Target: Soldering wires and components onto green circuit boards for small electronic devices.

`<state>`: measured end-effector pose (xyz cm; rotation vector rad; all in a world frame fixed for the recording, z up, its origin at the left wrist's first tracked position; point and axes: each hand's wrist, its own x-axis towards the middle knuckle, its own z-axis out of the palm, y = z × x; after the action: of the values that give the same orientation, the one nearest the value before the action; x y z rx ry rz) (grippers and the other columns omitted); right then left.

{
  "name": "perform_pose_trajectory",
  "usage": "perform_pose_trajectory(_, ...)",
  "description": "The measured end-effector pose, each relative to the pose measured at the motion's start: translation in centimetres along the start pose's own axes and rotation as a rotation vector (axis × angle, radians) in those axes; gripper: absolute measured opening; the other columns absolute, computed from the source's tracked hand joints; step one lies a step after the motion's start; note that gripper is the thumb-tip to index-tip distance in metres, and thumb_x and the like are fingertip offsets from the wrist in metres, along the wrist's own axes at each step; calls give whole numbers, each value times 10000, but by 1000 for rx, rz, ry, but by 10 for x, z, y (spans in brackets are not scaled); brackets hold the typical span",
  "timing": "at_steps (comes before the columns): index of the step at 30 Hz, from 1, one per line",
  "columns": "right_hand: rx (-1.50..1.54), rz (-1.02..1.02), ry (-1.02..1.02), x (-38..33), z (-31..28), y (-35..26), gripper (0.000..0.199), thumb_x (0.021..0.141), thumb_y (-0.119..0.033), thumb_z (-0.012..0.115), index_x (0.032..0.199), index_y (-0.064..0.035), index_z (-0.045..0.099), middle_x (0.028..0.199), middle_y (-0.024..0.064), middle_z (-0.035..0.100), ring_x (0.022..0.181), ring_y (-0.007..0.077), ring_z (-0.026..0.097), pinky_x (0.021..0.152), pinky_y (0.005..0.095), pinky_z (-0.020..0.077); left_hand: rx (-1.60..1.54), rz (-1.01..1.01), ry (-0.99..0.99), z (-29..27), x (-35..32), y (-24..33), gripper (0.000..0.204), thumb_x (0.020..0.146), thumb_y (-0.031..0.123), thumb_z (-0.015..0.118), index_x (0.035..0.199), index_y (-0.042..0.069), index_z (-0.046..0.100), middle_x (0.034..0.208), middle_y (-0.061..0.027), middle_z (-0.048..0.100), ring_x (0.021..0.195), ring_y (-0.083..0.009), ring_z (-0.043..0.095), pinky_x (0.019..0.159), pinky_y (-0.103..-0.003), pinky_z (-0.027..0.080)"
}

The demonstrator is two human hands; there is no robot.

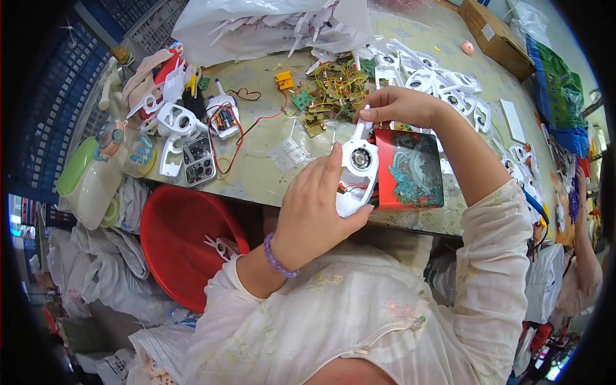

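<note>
Both hands (321, 205) hold white shell (357, 168) by red box (409, 170).

Lower half of white plastic shell (357, 172) covered by left hand (316, 212); tip lost under right hand (396, 106). Wiring inside shell too small to make out. Red basin (179, 237) partly tucked below table (269, 173) edge. Heap of circuit boards (333, 90) tangled, single parts indistinguishable. Cardboard box (497, 35) cut off at top edge.
</note>
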<state>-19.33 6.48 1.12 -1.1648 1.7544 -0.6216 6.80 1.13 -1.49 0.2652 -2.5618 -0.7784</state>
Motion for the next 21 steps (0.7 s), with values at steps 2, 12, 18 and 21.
perform_pose_trajectory(2, 265, -57, -106, 6, 0, 3, 261, 879, -257, 636, 1005, -29, 649, 866, 12, 624, 760, 76, 541, 700, 238, 450, 18, 28, -1, -1, 1, -1, 924, 667, 313, 770, 1369, -50, 291, 1200, -237, 512, 1086, -367, 524, 917, -421, 429)
perform_pose_trajectory(12, 387, -364, -112, 5, 41, -68, 228, 836, -175, 686, 984, -25, 599, 844, 13, 613, 743, 93, 584, 702, 235, 492, -899, -522, -156, -65, -2, -38, 728, 749, 168, 771, 1333, -38, 386, 1056, -89, 632, 885, -127, 615, 704, -254, 505)
perform_pose_trajectory(18, 340, -388, 195, -23, 96, -103, 414, 879, -198, 640, 1222, -13, 501, 1019, 44, 607, 914, 115, 592, 792, 252, 478, -939, -682, -306, -136, -31, -74, 414, 773, 68, 731, 1141, -21, 563, 991, -53, 654, 826, -107, 630, 697, -233, 516)
perform_pose_trajectory(21, 364, -465, 253, -31, 104, -87, 417, 877, -211, 639, 1184, 39, 508, 999, 69, 608, 886, 102, 569, 762, 232, 465, -984, -668, -230, -135, -53, -82, 487, 757, 53, 743, 1190, -34, 538, 1040, -52, 645, 927, -109, 608, 801, -245, 498)
